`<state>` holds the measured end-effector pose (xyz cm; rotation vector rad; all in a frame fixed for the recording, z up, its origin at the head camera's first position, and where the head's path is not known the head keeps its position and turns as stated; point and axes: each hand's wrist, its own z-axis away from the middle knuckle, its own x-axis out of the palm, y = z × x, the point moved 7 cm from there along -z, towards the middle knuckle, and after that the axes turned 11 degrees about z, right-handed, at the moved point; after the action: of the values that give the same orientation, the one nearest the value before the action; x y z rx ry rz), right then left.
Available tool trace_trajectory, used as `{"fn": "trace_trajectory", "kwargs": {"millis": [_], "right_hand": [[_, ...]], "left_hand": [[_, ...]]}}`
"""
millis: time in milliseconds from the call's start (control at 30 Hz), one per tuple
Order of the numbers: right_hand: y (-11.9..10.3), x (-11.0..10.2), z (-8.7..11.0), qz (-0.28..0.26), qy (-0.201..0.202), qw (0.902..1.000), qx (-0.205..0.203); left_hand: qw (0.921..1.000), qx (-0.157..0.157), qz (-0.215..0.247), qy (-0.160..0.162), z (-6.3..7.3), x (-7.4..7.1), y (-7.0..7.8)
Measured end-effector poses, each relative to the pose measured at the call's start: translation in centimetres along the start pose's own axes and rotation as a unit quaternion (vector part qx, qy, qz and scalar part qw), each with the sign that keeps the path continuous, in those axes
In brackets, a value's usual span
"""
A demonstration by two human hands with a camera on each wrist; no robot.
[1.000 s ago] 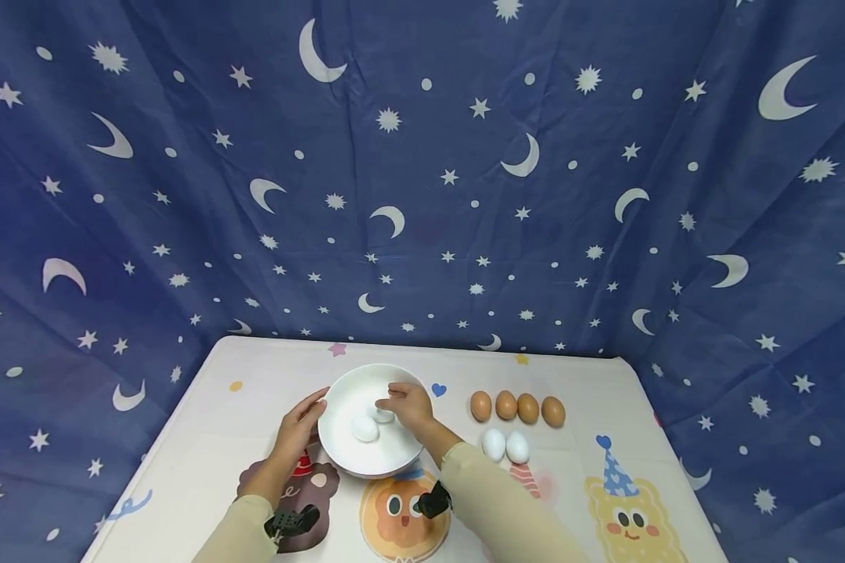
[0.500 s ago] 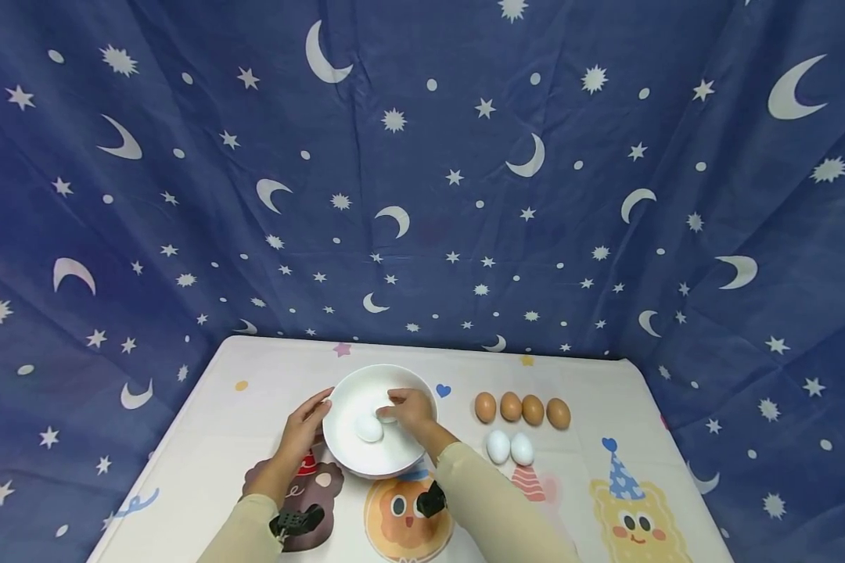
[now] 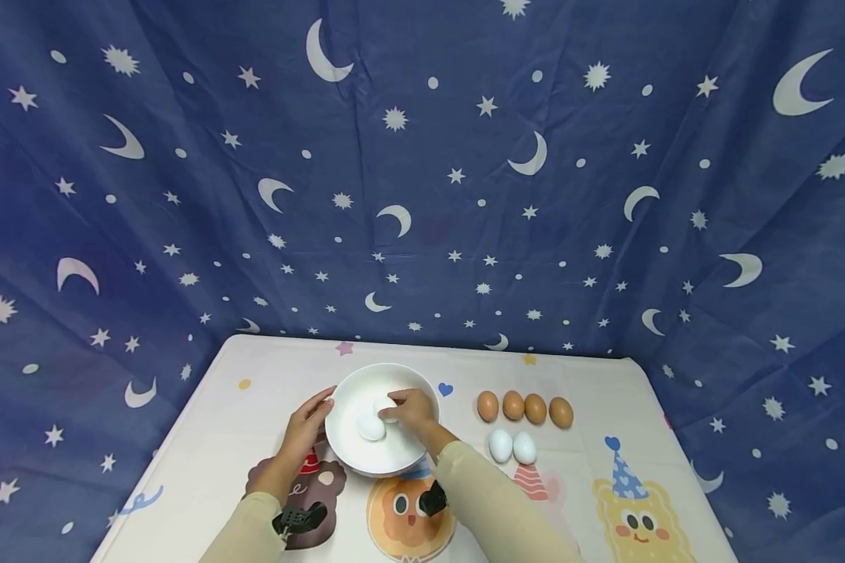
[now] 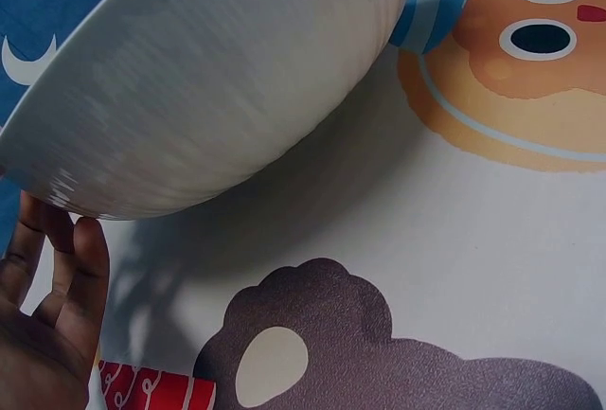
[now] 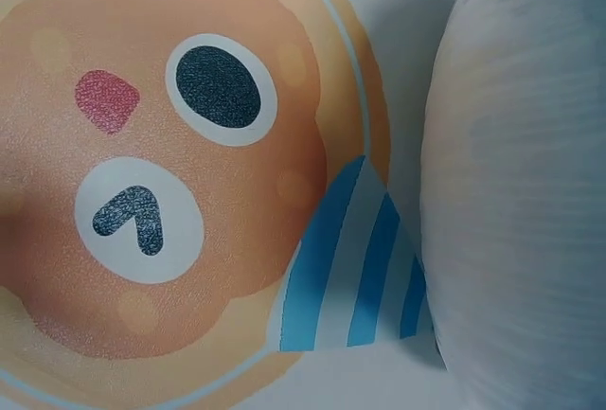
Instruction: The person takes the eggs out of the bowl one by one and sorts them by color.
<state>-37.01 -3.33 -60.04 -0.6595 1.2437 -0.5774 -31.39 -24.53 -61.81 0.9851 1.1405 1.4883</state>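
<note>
A white bowl (image 3: 354,391) stands on the table with two white eggs in it. One white egg (image 3: 371,427) lies on the bowl's floor. Beside it, a second white egg (image 3: 383,405) is between the thumb and fingers of my right hand (image 3: 412,411), which reaches in over the right rim and partly covers it. My left hand (image 3: 303,432) is at the bowl's left side. In the left wrist view its extended fingertips (image 4: 90,235) touch the bowl's outer wall (image 4: 208,98) from below. Only the bowl's side shows in the right wrist view, without the right hand.
Several brown eggs (image 3: 513,405) form a row on the table right of the bowl. In front of them, two white eggs (image 3: 501,445) lie side by side. The tablecloth (image 3: 267,371) has printed cartoon figures, and a dark blue star-patterned curtain (image 3: 422,195) hangs behind it.
The head view has shifted slightly, moving everything a little to the right. Inside the bowl my right hand has lowered slightly, and more of the second white egg shows past its fingers.
</note>
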Motion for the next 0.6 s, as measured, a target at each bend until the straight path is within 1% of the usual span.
{"fn": "trace_trajectory", "kwargs": {"millis": [167,267,467,600], "right_hand": [[-0.1,0.0,-0.06,0.028,0.011,0.9995,-0.007],[-0.2,-0.1,0.06,0.029,0.014,0.9995,-0.007],[0.0,-0.33,0.09,0.03,0.01,0.9993,0.022],[0.22,-0.4,0.05,0.026,0.007,0.9991,0.034]], "left_hand": [[1.0,0.001,0.002,-0.003,0.12,0.0,0.12],[1.0,-0.002,0.004,-0.005,0.0,-0.07,-0.03],[0.9999,-0.006,0.009,-0.006,-0.34,-0.16,-0.37],[0.9999,-0.002,0.011,-0.003,-0.15,-0.09,-0.22]]}}
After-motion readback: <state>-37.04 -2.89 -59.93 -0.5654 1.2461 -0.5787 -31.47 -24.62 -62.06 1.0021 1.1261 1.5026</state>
